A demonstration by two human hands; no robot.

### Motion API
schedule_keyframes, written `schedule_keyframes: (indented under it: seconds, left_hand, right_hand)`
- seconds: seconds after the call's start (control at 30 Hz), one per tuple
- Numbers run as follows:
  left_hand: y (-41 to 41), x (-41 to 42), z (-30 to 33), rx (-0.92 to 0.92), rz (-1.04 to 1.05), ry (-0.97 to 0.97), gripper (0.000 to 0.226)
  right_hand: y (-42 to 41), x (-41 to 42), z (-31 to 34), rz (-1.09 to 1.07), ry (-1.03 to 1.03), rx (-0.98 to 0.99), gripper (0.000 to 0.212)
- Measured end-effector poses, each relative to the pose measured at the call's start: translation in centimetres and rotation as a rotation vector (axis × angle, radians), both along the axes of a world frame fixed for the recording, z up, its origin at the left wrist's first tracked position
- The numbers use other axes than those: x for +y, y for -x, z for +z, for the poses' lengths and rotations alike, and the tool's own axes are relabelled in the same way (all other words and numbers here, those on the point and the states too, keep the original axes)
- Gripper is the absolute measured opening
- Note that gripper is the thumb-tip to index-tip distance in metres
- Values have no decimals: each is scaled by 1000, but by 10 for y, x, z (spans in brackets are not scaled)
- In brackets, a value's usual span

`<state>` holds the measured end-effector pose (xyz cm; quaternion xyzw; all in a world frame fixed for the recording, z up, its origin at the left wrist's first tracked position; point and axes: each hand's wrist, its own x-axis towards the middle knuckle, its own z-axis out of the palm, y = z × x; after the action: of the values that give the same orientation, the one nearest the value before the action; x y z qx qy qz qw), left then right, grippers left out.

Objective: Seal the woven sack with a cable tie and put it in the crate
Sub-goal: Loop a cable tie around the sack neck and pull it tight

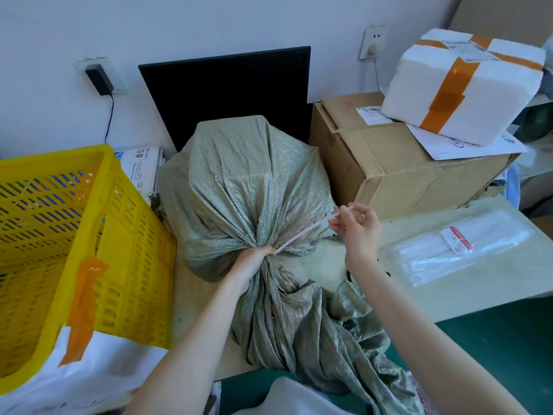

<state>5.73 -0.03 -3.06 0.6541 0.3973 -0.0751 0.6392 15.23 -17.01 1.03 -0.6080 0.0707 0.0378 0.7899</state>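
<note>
A full grey-green woven sack point(239, 181) lies on the table in the middle, its loose mouth fabric trailing toward me. My left hand point(254, 262) grips the gathered neck of the sack. A white cable tie point(302, 235) runs from the neck up to the right. My right hand point(356, 226) pinches the far end of the tie, held above the table beside the sack. The yellow slotted crate point(98, 235) stands tilted at the left, close to the sack.
A clear bag of white cable ties point(466, 250) lies on the table at the right. Behind it sits a cardboard box point(389, 169) with a taped foam box point(466, 85) on top. A black monitor point(227, 88) stands against the wall behind the sack.
</note>
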Motion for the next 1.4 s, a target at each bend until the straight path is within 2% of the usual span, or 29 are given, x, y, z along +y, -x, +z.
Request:
schedule_keyframes:
  seconds: [0.1,0.2,0.3,0.33,0.5,0.63,0.83,1.03,1.13,1.23,1.4]
  left_hand:
    - [-1,0,-1,-2,11,9,38]
    - [-2,-1,-2,-14,15,-12,30]
    - [-2,-2,-2,-26,26,-33,23]
    - [-2,-2,-1,-29,28,-38,22]
    - [-1,-2,0,-35,12,-46,20]
    - [-1,-1,-1,-41,21,-51,20]
    - [0,1,-3,-23,16,-58,27]
    - [1,0,-4,-29,-6,-69,30]
    - [2,1,-1,-18,-25,-104,30]
    - [1,1,-3,3,-37,-153,37]
    - [5,-6,-6,-23,94,-227,62]
  right_hand:
    - [6,2,-11,74,-88,84,32]
    - [13,4,-18,136,-145,117,60]
    - [17,6,-20,175,-151,126,75]
    - [18,5,-19,188,-139,122,72]
    - [24,9,-21,339,89,31,5]
    - [25,16,-28,475,299,-58,8]
    - [25,26,-37,457,391,-87,14]
    - [24,25,-47,362,316,15,10]
    - [26,27,-53,313,202,127,8]
    - [30,33,-60,285,118,261,11]
    - [30,42,-66,315,71,421,11]
